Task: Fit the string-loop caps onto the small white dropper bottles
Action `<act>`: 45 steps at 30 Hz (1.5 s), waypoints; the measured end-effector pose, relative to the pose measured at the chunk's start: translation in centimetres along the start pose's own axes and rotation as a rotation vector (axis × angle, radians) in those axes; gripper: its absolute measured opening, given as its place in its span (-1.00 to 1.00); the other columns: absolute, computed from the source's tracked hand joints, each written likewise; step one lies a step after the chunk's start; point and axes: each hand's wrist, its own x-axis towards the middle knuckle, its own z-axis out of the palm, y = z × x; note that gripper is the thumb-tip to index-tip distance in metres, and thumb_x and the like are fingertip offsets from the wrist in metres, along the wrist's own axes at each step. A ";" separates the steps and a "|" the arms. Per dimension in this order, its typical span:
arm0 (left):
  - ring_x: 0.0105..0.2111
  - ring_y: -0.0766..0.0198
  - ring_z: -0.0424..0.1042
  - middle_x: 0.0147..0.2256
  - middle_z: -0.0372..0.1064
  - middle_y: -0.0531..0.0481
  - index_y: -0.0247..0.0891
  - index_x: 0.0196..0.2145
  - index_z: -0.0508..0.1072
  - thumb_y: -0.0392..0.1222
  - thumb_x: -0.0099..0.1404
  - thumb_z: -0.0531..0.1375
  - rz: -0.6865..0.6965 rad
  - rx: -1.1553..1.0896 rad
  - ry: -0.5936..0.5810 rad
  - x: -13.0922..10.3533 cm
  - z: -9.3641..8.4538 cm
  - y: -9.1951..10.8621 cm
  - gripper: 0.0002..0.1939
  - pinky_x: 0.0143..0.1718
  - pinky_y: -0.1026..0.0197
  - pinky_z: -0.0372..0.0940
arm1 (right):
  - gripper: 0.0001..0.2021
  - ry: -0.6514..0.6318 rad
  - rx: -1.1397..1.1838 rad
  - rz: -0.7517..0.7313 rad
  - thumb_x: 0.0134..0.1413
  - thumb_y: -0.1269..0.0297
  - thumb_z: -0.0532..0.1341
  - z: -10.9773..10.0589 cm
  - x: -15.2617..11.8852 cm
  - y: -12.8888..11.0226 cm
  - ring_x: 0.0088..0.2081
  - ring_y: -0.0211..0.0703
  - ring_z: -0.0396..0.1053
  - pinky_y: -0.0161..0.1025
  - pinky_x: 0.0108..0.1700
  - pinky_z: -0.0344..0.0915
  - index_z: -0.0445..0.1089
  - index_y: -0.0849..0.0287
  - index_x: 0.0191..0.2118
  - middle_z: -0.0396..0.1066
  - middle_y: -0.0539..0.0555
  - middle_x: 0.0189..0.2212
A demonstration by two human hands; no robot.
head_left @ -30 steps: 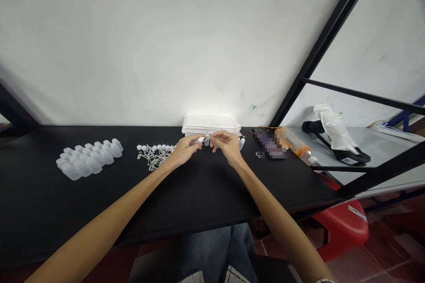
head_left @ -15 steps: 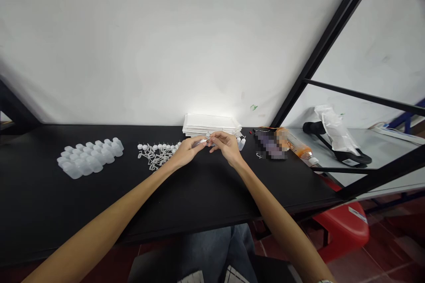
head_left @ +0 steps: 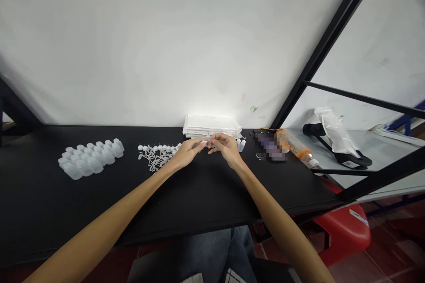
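Note:
My left hand (head_left: pixel 186 154) pinches a small white plastic piece (head_left: pixel 203 142) between thumb and fingers, in front of the stack of white sheets. Fingertip to fingertip with it, my right hand (head_left: pixel 226 148) is closed in a pinch at the same spot; what its fingertips hold is too small to make out. Just left of my left hand is a row of white caps with thin tips (head_left: pixel 160 147). A tangle of white plastic loops (head_left: pixel 156 159) lies in front of them. Behind my right hand stand small white-capped bottles (head_left: pixel 241 145), partly hidden.
Several translucent bottles (head_left: pixel 88 161) stand in rows at the left of the black table (head_left: pixel 186 203). The stack of white sheets (head_left: pixel 212 123) lies by the wall. To the right are a blurred purple item (head_left: pixel 270 147), an orange-labelled bottle (head_left: pixel 299 148) and a black frame (head_left: pixel 318 48).
Both hands stay together at nearly the same place. The fingertips have shifted slightly around the small white piece, and the view has tilted a little.

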 end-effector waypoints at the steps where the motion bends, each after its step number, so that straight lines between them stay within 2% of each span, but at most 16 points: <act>1: -0.54 0.32 0.14 -0.52 0.23 0.05 -0.29 -0.26 0.48 0.07 0.31 0.05 0.000 -0.002 -0.001 0.0 0.0 0.0 -0.62 -0.53 0.30 0.06 | -0.66 -0.001 -0.001 0.000 -0.16 0.05 0.41 0.0 0.0 0.0 -0.41 -0.24 0.41 -0.26 -0.42 0.50 0.42 0.21 -0.38 0.38 -0.02 -0.52; 10: -0.51 0.30 0.16 -0.51 0.24 0.06 -0.28 -0.27 0.48 0.05 0.32 0.04 -0.020 0.037 -0.001 0.0 -0.2 0.1 -0.64 -0.48 0.28 0.08 | -0.69 0.002 -0.016 -0.012 -0.12 0.08 0.39 0.1 0.0 0.3 -0.42 -0.24 0.40 -0.26 -0.44 0.49 0.42 0.21 -0.37 0.38 0.00 -0.50; 16: -0.41 0.25 0.24 -0.44 0.32 0.03 -0.28 -0.29 0.48 0.00 0.34 0.02 0.052 0.135 0.002 -0.1 -0.2 0.4 -0.65 -0.34 0.24 0.13 | -0.67 0.005 -0.048 -0.024 -0.12 0.05 0.39 0.1 0.1 0.5 -0.42 -0.24 0.39 -0.23 -0.43 0.50 0.42 0.21 -0.37 0.37 0.01 -0.48; 24: -0.43 0.26 0.26 -0.47 0.31 0.06 -0.27 -0.30 0.47 -0.02 0.36 -0.02 0.059 0.251 0.004 0.0 -0.2 0.0 -0.64 -0.36 0.26 0.12 | -0.65 0.016 -0.095 -0.058 -0.13 0.02 0.38 0.1 0.1 1.1 -0.44 -0.25 0.39 -0.24 -0.43 0.51 0.42 0.22 -0.37 0.37 0.01 -0.49; 32: -0.30 0.19 0.39 -0.33 0.48 0.01 -0.24 -0.29 0.53 -0.05 0.38 -0.02 0.085 0.391 -0.007 0.1 -0.3 -0.3 -0.63 -0.24 0.23 0.20 | -0.64 -0.026 -0.160 -0.039 -0.11 -0.02 0.36 0.0 0.2 1.7 -0.49 -0.26 0.40 -0.22 -0.41 0.51 0.42 0.21 -0.40 0.37 -0.01 -0.54; 39: -0.36 0.21 0.38 -0.36 0.49 0.02 -0.24 -0.21 0.54 -0.03 0.39 -0.03 0.096 0.428 -0.021 0.3 -0.5 -0.2 -0.61 -0.30 0.24 0.18 | -0.68 -0.055 -0.166 -0.036 -0.07 0.03 0.35 0.0 0.2 1.4 -0.48 -0.25 0.41 -0.20 -0.38 0.50 0.43 0.22 -0.37 0.38 -0.01 -0.54; 42: -0.34 0.21 0.40 -0.28 0.51 -0.01 -0.25 -0.10 0.53 -0.03 0.39 -0.02 0.114 0.396 -0.002 0.4 -0.5 -0.3 -0.60 -0.26 0.23 0.21 | -0.69 -0.036 -0.176 -0.057 -0.06 0.06 0.35 0.0 0.2 1.2 -0.47 -0.23 0.42 -0.20 -0.41 0.51 0.43 0.22 -0.31 0.39 -0.01 -0.52; 45: -0.33 0.20 0.41 -0.22 0.53 -0.03 -0.25 -0.02 0.50 -0.02 0.39 -0.02 0.113 0.393 0.010 0.4 -0.5 -0.3 -0.58 -0.23 0.21 0.23 | -0.70 -0.013 -0.234 -0.067 -0.03 0.07 0.33 -0.1 0.2 1.1 -0.48 -0.23 0.41 -0.26 -0.50 0.46 0.44 0.23 -0.32 0.39 0.01 -0.53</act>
